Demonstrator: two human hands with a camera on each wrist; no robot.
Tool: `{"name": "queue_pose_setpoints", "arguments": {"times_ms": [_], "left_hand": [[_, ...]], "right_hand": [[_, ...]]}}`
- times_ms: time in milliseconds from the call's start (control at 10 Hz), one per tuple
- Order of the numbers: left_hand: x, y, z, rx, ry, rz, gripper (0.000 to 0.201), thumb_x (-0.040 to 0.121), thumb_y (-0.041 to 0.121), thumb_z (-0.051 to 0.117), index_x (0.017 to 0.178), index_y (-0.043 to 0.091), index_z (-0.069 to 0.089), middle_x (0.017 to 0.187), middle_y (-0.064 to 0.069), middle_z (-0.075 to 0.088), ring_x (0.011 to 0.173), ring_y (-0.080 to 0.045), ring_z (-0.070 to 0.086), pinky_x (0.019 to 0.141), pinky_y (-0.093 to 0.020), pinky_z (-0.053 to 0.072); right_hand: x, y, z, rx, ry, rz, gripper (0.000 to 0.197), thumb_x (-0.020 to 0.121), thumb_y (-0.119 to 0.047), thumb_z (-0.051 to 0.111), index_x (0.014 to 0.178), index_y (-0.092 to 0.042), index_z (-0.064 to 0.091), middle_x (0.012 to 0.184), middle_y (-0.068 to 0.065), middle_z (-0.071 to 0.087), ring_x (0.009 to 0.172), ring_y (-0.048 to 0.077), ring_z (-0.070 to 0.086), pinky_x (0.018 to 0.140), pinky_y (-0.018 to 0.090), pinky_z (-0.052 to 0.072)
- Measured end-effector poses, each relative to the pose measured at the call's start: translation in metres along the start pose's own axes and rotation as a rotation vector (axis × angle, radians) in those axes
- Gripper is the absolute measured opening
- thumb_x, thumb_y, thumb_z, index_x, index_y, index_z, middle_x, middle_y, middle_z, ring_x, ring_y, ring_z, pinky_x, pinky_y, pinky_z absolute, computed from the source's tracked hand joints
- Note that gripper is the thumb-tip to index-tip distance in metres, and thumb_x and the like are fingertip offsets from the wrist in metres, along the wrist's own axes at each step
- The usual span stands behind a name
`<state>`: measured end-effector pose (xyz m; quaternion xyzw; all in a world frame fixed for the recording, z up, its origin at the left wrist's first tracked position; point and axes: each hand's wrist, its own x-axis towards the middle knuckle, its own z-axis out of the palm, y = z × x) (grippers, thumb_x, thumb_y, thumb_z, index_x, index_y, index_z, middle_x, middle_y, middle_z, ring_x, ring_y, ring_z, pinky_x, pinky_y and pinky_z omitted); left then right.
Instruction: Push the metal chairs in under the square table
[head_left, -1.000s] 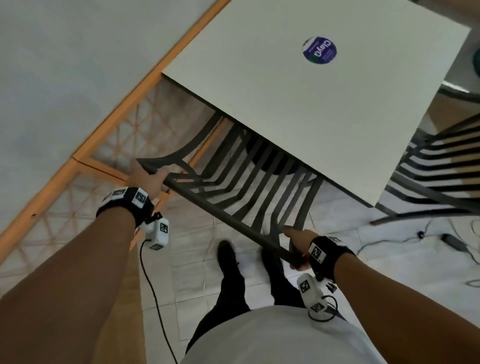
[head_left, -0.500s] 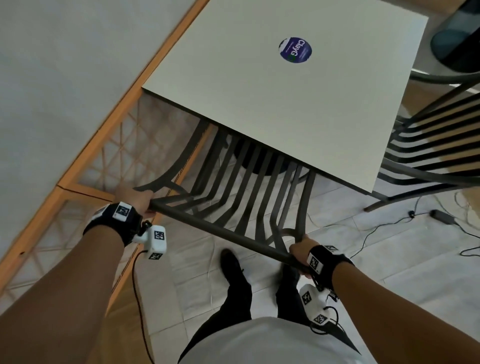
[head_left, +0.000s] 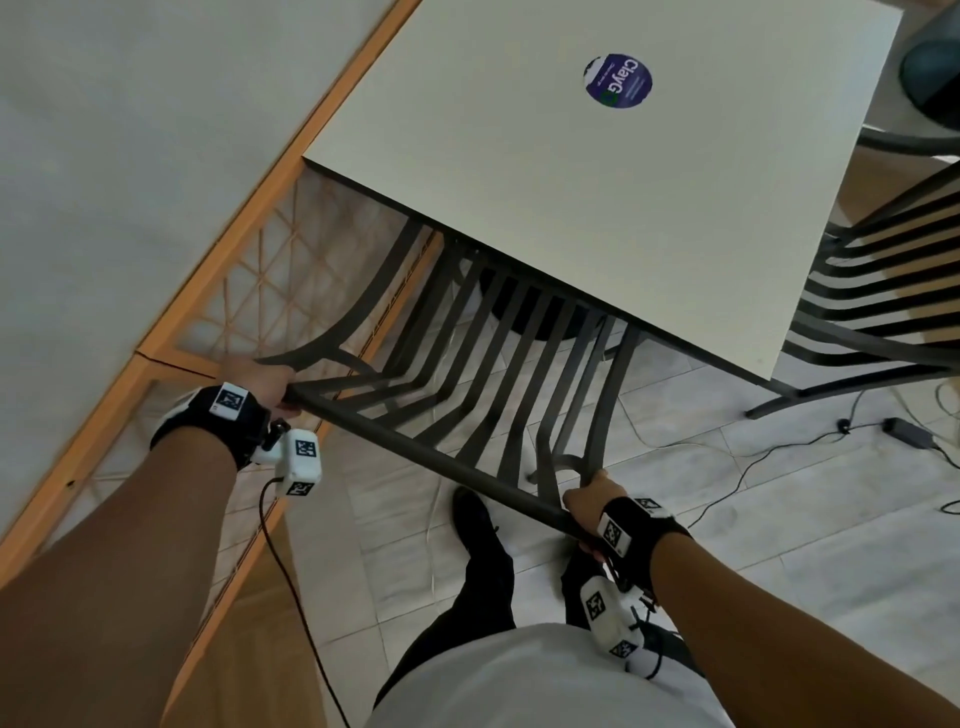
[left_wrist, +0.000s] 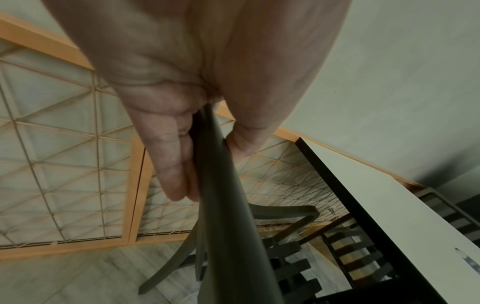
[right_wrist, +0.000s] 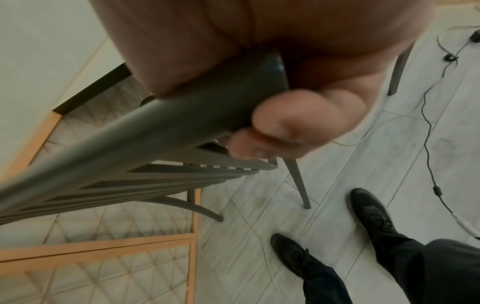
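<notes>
A dark metal slatted chair (head_left: 467, 364) stands in front of me with its seat partly under the white square table (head_left: 597, 182). My left hand (head_left: 265, 382) grips the left end of the chair's top rail (head_left: 431, 457), and my right hand (head_left: 589, 499) grips its right end. In the left wrist view my fingers (left_wrist: 171, 164) curl round the rail (left_wrist: 221, 205). The right wrist view shows my fingertips (right_wrist: 293, 121) wrapped under the rail (right_wrist: 155, 127). A second metal chair (head_left: 883, 280) stands at the table's right side, its seat partly under the top.
A wall with an orange-framed lattice panel (head_left: 249, 291) runs close along the chair's left. Cables and a power adapter (head_left: 906, 431) lie on the tiled floor at right. My dark shoes (right_wrist: 293, 253) stand just behind the chair. A round purple sticker (head_left: 618, 80) marks the tabletop.
The chair has slid forward, with more of its seat now hidden under the table. Both hands have kept their grip on the top rail.
</notes>
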<state>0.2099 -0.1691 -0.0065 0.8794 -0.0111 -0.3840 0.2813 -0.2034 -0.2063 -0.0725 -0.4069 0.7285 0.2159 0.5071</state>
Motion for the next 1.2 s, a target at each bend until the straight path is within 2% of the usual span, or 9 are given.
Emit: {"name": "queue_pose_setpoints", "arguments": {"times_ms": [200, 300, 500, 700, 800, 900, 1000, 1100, 1200], "left_hand": [[-0.002, 0.003, 0.003, -0.049, -0.032, -0.018, 0.028, 0.088, -0.004, 0.064, 0.115, -0.004, 0.056, 0.115, -0.03, 0.065, 0.106, -0.047, 0.066, 0.075, -0.053, 0.061], [-0.006, 0.003, 0.01, -0.042, -0.064, -0.009, 0.011, 0.09, -0.005, 0.064, 0.098, -0.005, 0.057, 0.096, -0.025, 0.065, 0.103, -0.044, 0.067, 0.082, -0.052, 0.061], [-0.009, 0.004, 0.019, -0.023, -0.056, 0.016, 0.01, 0.09, -0.003, 0.064, 0.091, 0.0, 0.055, 0.106, -0.03, 0.067, 0.096, -0.046, 0.07, 0.08, -0.05, 0.061], [-0.011, 0.004, 0.016, 0.04, -0.06, 0.041, 0.019, 0.089, 0.001, 0.069, 0.081, 0.01, 0.055, 0.104, -0.026, 0.069, 0.101, -0.045, 0.07, 0.09, -0.057, 0.06], [-0.011, 0.003, 0.012, 0.056, -0.062, 0.05, 0.016, 0.087, 0.003, 0.072, 0.084, 0.008, 0.057, 0.098, -0.022, 0.069, 0.102, -0.043, 0.07, 0.091, -0.054, 0.06], [-0.013, -0.002, 0.01, 0.067, -0.063, 0.09, 0.023, 0.09, 0.013, 0.072, 0.106, 0.002, 0.06, 0.101, -0.024, 0.073, 0.085, -0.037, 0.076, 0.074, -0.044, 0.062], [-0.026, -0.004, 0.003, 0.166, -0.06, 0.153, 0.03, 0.091, 0.025, 0.072, 0.112, 0.006, 0.062, 0.1, -0.016, 0.074, 0.076, -0.028, 0.076, 0.052, -0.029, 0.057], [-0.037, -0.007, -0.007, 0.21, -0.013, 0.28, 0.019, 0.095, 0.031, 0.065, 0.105, 0.016, 0.06, 0.096, -0.012, 0.072, 0.083, -0.031, 0.074, 0.056, -0.029, 0.052], [-0.059, -0.025, -0.024, 0.309, 0.005, 0.359, 0.017, 0.095, 0.034, 0.058, 0.1, 0.018, 0.061, 0.094, -0.01, 0.07, 0.089, -0.036, 0.071, 0.067, -0.033, 0.048]], "right_hand": [[0.013, 0.004, -0.004, -0.039, 0.037, -0.03, 0.046, 0.092, -0.019, 0.049, 0.137, -0.012, 0.042, 0.104, 0.014, 0.066, 0.089, 0.037, 0.07, 0.072, 0.045, 0.06], [0.016, 0.007, -0.013, -0.073, 0.049, -0.039, 0.04, 0.094, -0.021, 0.048, 0.133, -0.011, 0.046, 0.099, 0.013, 0.066, 0.085, 0.035, 0.068, 0.066, 0.042, 0.056], [0.019, 0.01, -0.026, -0.056, 0.071, -0.066, 0.044, 0.096, -0.014, 0.05, 0.138, -0.002, 0.048, 0.125, 0.024, 0.062, 0.09, 0.034, 0.062, 0.071, 0.034, 0.05], [0.024, 0.008, -0.028, -0.143, 0.089, -0.058, 0.041, 0.096, -0.018, 0.047, 0.135, -0.005, 0.049, 0.087, 0.01, 0.06, 0.071, 0.027, 0.062, 0.05, 0.024, 0.043], [0.022, 0.005, -0.029, -0.292, 0.046, -0.096, 0.047, 0.096, -0.012, 0.052, 0.141, 0.004, 0.046, 0.129, 0.024, 0.06, 0.113, 0.038, 0.063, 0.053, 0.025, 0.045], [0.005, -0.001, -0.038, -0.459, -0.043, -0.138, 0.046, 0.09, -0.011, 0.066, 0.133, -0.001, 0.053, 0.129, 0.021, 0.06, 0.108, 0.037, 0.065, 0.053, 0.022, 0.048], [0.001, -0.009, -0.048, -0.42, -0.021, -0.135, 0.031, 0.094, -0.03, 0.06, 0.118, -0.011, 0.062, 0.118, 0.016, 0.065, 0.11, 0.034, 0.064, 0.081, 0.034, 0.047], [0.009, -0.021, -0.064, -0.428, 0.073, -0.191, 0.035, 0.095, -0.046, 0.051, 0.09, -0.014, 0.064, 0.085, 0.004, 0.062, 0.082, 0.026, 0.064, 0.071, 0.032, 0.05], [-0.003, -0.024, -0.083, -0.491, 0.128, -0.268, 0.032, 0.092, -0.047, 0.055, 0.083, -0.017, 0.063, 0.083, 0.003, 0.065, 0.076, 0.023, 0.067, 0.059, 0.028, 0.051]]}}
